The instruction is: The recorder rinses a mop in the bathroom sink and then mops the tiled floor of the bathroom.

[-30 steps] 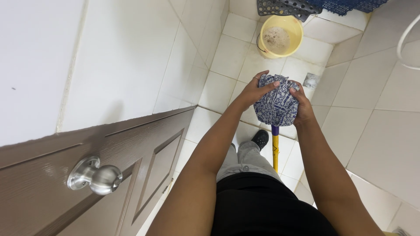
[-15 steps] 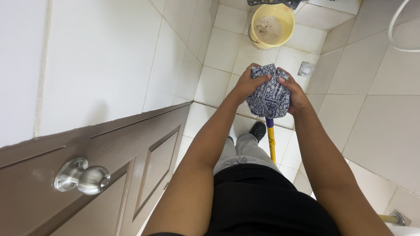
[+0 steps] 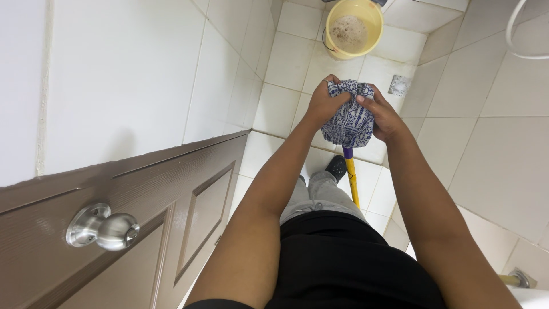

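I stand over a white tiled floor with both arms stretched out. My left hand [image 3: 324,103] and my right hand [image 3: 382,116] are both closed on a bunched blue-and-white patterned cloth mop head [image 3: 350,122], gripping it at the top from either side. Below the cloth runs the mop's handle [image 3: 351,177], purple at the top and yellow further down, slanting toward my legs. A yellow bucket [image 3: 374,35] with murky, foamy water stands on the floor beyond my hands.
A brown panelled door [image 3: 171,223] with a round silver knob [image 3: 102,228] stands open at the lower left. White tiled walls rise on both sides. A square floor drain [image 3: 399,85] lies right of the mop. A white hose [image 3: 517,40] loops at the upper right.
My hands have gathered the cloth tighter, from cupping its sides to pinching it at the top. The view has tilted, so the bucket sits higher in the frame.
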